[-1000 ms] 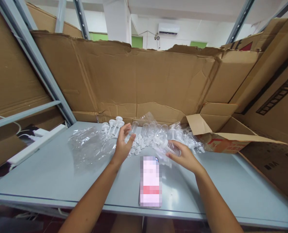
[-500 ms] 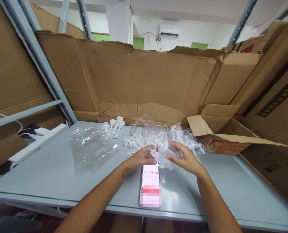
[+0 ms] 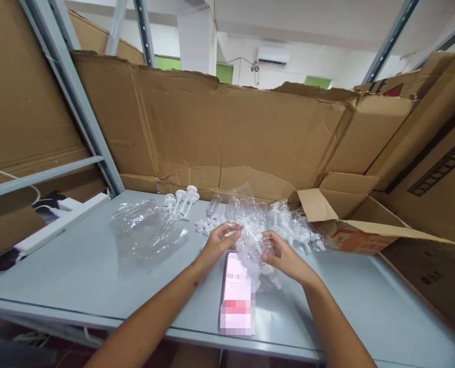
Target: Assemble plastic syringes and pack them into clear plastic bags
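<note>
My left hand [image 3: 224, 239] pinches the upper left edge of a clear plastic bag [image 3: 250, 237]. On the bag's right side, my right hand [image 3: 279, 253] has its fingers curled round the bag and clear ribbed plastic inside it. The bag hangs over the top of a lit phone [image 3: 235, 296] showing a timer. Small white caps [image 3: 208, 225] lie behind my left hand. Clear ribbed cylinders [image 3: 233, 208] are beyond the bag, and more clear and white plastic parts [image 3: 300, 230] are heaped to the right.
White plungers [image 3: 183, 200] stand at the back left, beside a crumpled clear bag [image 3: 146, 230]. An open cardboard box [image 3: 359, 237] is at the right. Cardboard [image 3: 231, 133] walls off the back of the grey table [image 3: 97, 271]. A white power strip [image 3: 62, 225] runs along the left edge.
The clear bag has been lifted and spread between my hands, its top now higher. My left hand has moved slightly left and up. The view has shifted a little.
</note>
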